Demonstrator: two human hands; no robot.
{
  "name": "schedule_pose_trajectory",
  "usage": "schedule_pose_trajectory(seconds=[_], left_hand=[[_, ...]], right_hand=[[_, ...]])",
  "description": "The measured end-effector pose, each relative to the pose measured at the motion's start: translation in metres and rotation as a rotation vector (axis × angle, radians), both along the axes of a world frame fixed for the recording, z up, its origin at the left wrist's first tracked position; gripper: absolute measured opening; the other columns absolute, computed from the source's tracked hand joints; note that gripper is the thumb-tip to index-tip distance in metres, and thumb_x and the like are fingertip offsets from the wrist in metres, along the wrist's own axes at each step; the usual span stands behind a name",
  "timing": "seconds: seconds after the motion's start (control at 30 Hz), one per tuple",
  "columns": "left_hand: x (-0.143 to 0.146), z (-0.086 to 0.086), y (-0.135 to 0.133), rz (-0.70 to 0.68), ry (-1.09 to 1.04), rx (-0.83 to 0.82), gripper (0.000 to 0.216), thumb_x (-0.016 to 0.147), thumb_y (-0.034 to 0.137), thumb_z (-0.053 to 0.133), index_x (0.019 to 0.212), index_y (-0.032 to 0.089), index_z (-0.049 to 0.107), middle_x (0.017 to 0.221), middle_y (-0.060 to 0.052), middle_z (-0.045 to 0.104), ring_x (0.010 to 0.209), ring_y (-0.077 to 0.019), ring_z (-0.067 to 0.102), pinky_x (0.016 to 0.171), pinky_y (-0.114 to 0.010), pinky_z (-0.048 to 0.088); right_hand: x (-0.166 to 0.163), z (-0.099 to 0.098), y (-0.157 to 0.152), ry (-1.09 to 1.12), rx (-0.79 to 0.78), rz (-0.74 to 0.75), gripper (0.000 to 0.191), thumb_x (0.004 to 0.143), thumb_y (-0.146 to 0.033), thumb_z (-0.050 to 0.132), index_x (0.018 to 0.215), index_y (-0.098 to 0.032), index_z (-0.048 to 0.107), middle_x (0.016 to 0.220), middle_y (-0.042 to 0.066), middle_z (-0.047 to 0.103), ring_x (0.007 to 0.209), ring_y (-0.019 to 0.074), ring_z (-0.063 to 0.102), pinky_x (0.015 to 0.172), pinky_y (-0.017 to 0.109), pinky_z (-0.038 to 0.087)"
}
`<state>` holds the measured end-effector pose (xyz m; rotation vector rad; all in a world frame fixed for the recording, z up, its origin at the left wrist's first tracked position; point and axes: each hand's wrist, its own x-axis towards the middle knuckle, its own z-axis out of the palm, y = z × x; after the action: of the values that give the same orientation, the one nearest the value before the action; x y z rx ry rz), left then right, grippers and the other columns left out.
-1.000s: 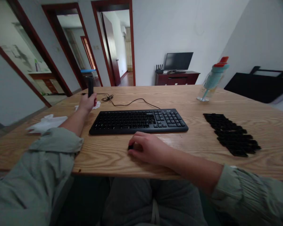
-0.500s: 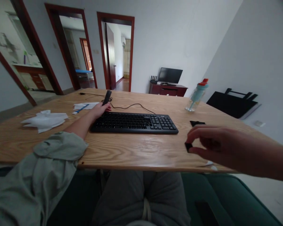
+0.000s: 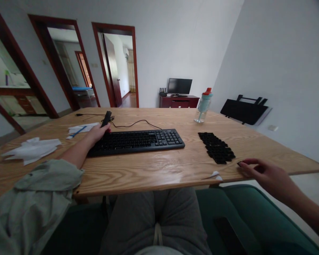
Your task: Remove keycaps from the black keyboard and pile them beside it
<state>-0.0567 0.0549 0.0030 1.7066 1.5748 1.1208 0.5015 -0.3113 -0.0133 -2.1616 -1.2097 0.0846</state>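
Note:
A black keyboard [image 3: 138, 141] lies on the wooden table [image 3: 159, 170] in front of me. At its left end, my left hand [image 3: 99, 132] is closed round a dark, bar-shaped object [image 3: 106, 118] that sticks up above the fingers; its exact kind is unclear. My right hand [image 3: 263, 173] is near the table's front edge on the right, pinching a small black keycap [image 3: 239, 164] between thumb and fingertips. Just left of that hand, several black keycaps [image 3: 216, 147] lie close together in a patch of rows.
Crumpled white tissue [image 3: 32, 148] and a blue-handled brush [image 3: 77, 132] on white paper lie at the left. A clear bottle [image 3: 202, 106] with a red top stands behind the keycaps. Cotton swabs [image 3: 215, 175] rest at the front edge. The keyboard's cable [image 3: 135, 123] runs behind it.
My right hand has moved right and down with the keycap, uncovering the patch of keycaps. The view has turned right. My left hand keeps its grip by the keyboard's left end.

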Motion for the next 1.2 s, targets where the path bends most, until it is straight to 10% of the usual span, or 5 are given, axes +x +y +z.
schedule_pose_trajectory(seconds=[0.77, 0.97, 1.2], left_hand=[[0.006, 0.003, -0.005, 0.045, -0.024, -0.031, 0.034, 0.072, 0.053, 0.061, 0.069, 0.019, 0.065, 0.074, -0.006, 0.069, 0.073, -0.0217, 0.061, 0.073, -0.032, 0.045], [0.009, -0.002, -0.001, 0.053, 0.044, -0.006, 0.035, 0.072, 0.053, 0.059, 0.067, 0.020, 0.066, 0.074, -0.006, 0.070, 0.074, -0.0220, 0.063, 0.074, -0.032, 0.046], [0.029, 0.005, -0.023, 0.042, 0.184, 0.003, 0.038, 0.076, 0.054, 0.054, 0.066, 0.020, 0.065, 0.072, -0.006, 0.069, 0.073, -0.0241, 0.062, 0.070, -0.033, 0.045]], right_hand=[[0.001, -0.045, 0.007, -0.092, 0.178, 0.114, 0.045, 0.078, -0.062, 0.061, 0.098, -0.023, 0.071, 0.060, 0.003, 0.060, 0.050, 0.0202, 0.055, 0.049, 0.034, 0.042], [-0.042, -0.010, 0.031, -0.380, 0.447, 0.352, 0.017, 0.082, -0.040, 0.063, 0.092, -0.027, 0.067, 0.088, 0.009, 0.070, 0.084, 0.0262, 0.066, 0.073, 0.041, 0.052], [-0.146, 0.055, 0.139, -0.219, 0.417, 0.672, 0.018, 0.084, -0.033, 0.058, 0.087, -0.019, 0.070, 0.078, 0.005, 0.068, 0.070, 0.0173, 0.059, 0.065, 0.030, 0.045]])
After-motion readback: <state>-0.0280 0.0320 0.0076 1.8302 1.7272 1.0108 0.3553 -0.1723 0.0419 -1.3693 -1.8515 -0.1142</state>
